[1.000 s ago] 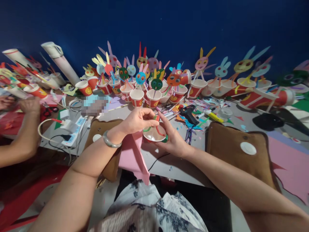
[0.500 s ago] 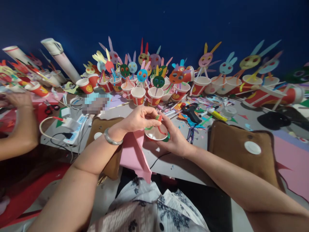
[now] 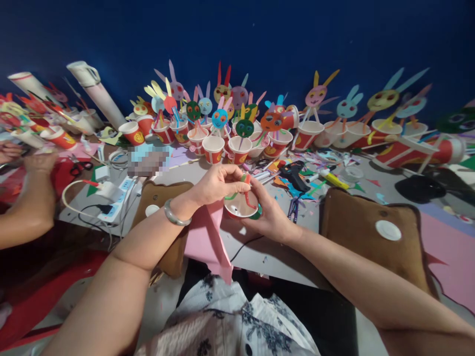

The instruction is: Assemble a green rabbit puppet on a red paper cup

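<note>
My left hand (image 3: 218, 185), a bangle on its wrist, pinches red and green paper strips (image 3: 245, 179) just above a paper cup (image 3: 237, 213). The cup is tilted with its white inside facing me, and ends of the strips hang into its mouth. My right hand (image 3: 272, 215) grips the cup from the right side, its fingertips close to the pinched strips. Something dark green shows at the cup's right edge, partly behind my right hand. Folded pink paper (image 3: 208, 242) lies beneath my left wrist.
Several cups with paper rabbit figures (image 3: 219, 118) line the back. A glue gun (image 3: 295, 174) lies among paper scraps on the right. Brown cushions (image 3: 371, 237) flank me. A power strip (image 3: 120, 200), scissors (image 3: 79, 165) and another person's arm (image 3: 31, 202) are at left.
My left hand and the pinched strips have shifted slightly to the right over the cup. The view has tilted a little, and both grips look the same.
</note>
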Demonstrator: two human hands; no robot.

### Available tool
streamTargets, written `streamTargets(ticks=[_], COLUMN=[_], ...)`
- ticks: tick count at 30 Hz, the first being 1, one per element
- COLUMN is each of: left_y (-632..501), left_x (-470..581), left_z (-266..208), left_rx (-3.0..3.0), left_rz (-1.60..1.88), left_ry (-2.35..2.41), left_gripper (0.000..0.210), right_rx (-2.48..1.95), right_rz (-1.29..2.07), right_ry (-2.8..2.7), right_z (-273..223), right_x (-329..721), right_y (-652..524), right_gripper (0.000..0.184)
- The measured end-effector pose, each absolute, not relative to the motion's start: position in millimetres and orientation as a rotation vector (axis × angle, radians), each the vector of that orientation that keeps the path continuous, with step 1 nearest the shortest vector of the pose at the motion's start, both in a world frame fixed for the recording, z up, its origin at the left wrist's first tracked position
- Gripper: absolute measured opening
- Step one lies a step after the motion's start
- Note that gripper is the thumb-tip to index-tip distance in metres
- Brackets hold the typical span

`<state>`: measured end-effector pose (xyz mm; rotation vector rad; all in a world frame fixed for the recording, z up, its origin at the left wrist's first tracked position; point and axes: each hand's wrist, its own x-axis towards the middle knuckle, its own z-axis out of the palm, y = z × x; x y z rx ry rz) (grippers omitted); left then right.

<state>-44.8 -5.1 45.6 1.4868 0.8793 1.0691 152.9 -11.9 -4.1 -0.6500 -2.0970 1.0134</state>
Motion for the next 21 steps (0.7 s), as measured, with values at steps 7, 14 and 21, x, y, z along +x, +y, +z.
streamTargets(ticks=[7,14,21], left_y=[-5.8,-9.5,-11.8], left_x=[-38.6,-32.1,-30.8], left_z=[47.5,42.4,46.5], left_rx=[1.383,1.214,1.207], left_rz=[1.132,1.158,1.140], left_ry=[0.878,0.807,0.831], left_gripper=[0.031,0.030,0.036], right_rx=[-0.663,-0.658,-0.673], right_rz=[1.038,1.173,1.177], right_ry=[-2.056,-1.955,-2.026], right_z=[-7.1,-10.1,-7.4], right_x=[152.7,152.2,152.6], right_y=[-12.7,-12.1,-9.0], right_gripper=[0.103,0.105,0.098])
